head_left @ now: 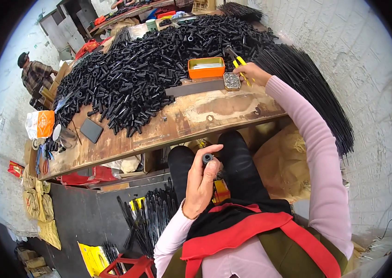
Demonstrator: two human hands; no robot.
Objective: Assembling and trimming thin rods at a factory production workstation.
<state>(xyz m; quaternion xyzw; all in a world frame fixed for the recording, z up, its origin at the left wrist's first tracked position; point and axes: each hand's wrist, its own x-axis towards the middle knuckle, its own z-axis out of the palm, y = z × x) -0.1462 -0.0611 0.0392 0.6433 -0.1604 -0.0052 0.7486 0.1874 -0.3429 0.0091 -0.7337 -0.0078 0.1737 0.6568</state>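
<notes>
left hand [201,178]: raised over the lap, fingers curled shut around a short black plastic tube [207,158], open end turned up and pinched between thumb and forefinger, likely so the bore faces the eyes
short black plastic tube: clear of the bench, held above the dark trousers, well apart from the heap
right hand [251,73]: stretched out to the far edge of the bench, closed on yellow-handled pliers [238,65], tips lowered toward the small tin, apparently to pick from it
small square metal tin [231,81]: open, resting on the bench just beside the right hand, filled with tiny greyish metal pieces, too small to tell which kind
orange rectangular tin [206,67]: open, just behind the small tin, pale lining inside, contents unclear
heap of black plastic tubes [145,69]: loose and unsorted, covering the far half of the bench, within arm's reach
worn wooden bench [196,118]: near strip left bare, giving working room by the edge
bundle of long thin black rods [311,88]: leaning by the white brick wall, right of the bench
flat dark square pad [91,130]: lying alone on the bench, left of the heap
</notes>
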